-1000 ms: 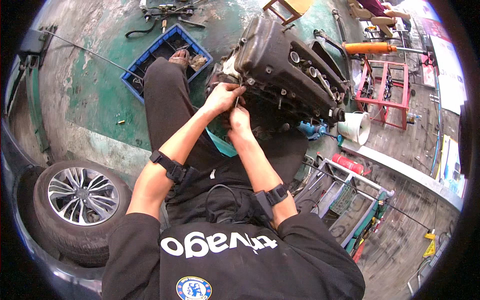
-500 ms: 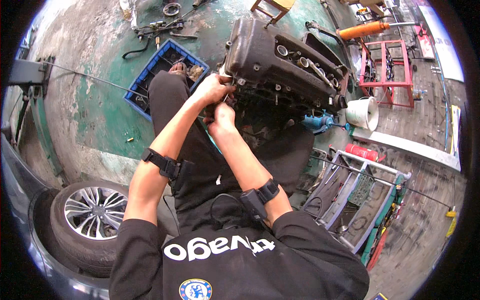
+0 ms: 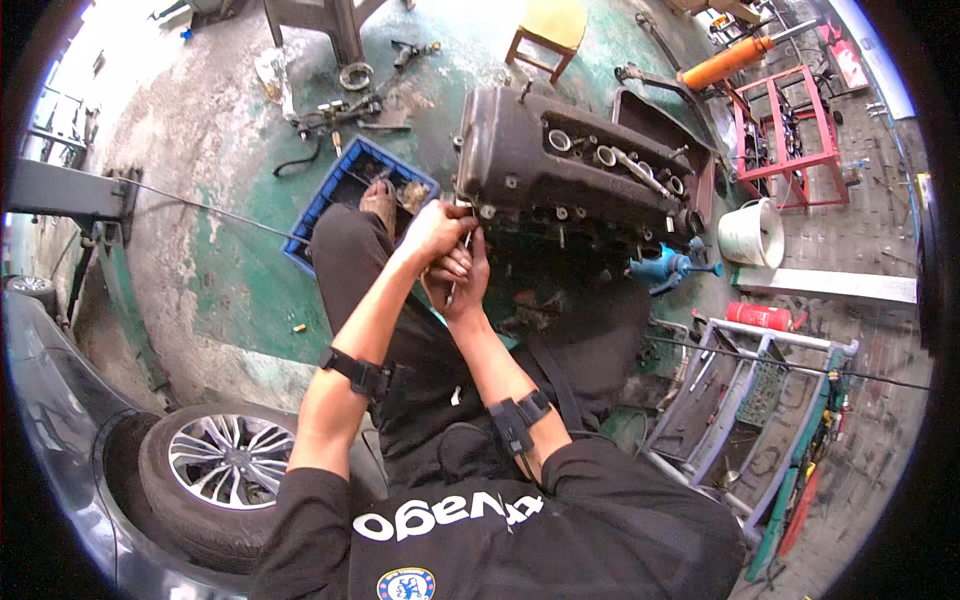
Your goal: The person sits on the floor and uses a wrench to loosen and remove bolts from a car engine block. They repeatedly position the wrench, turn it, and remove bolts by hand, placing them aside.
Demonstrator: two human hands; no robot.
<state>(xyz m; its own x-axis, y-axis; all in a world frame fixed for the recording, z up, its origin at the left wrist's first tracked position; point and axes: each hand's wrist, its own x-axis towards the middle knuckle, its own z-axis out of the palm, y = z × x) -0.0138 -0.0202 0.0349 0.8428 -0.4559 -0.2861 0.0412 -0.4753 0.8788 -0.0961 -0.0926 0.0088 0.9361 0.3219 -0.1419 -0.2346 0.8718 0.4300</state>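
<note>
The dark engine cylinder head with its valve cover (image 3: 500, 140) lies tilted before me. My left hand (image 3: 435, 232) is at its near left corner, fingers closed on a slim metal tool (image 3: 469, 234). Just below, my right hand (image 3: 455, 280) is turned palm up, its fingers curled round the lower part of that tool. The tool's end at the engine is too small to make out. Under the engine's right end is a blue jack-like device (image 3: 663, 265).
Around me are a blue crate (image 3: 310, 220) by my foot, a wooden stool (image 3: 552, 25), a white bucket (image 3: 752, 232), a red frame (image 3: 790, 140), a metal tool trolley (image 3: 745, 410), a fire extinguisher (image 3: 760, 316), a car wheel (image 3: 220, 460) and a lift post (image 3: 70, 185).
My right hand has rolled palm up, its fingers now showing round the tool. My left hand stays at the engine's corner. The whole view has shifted, showing more floor at the top.
</note>
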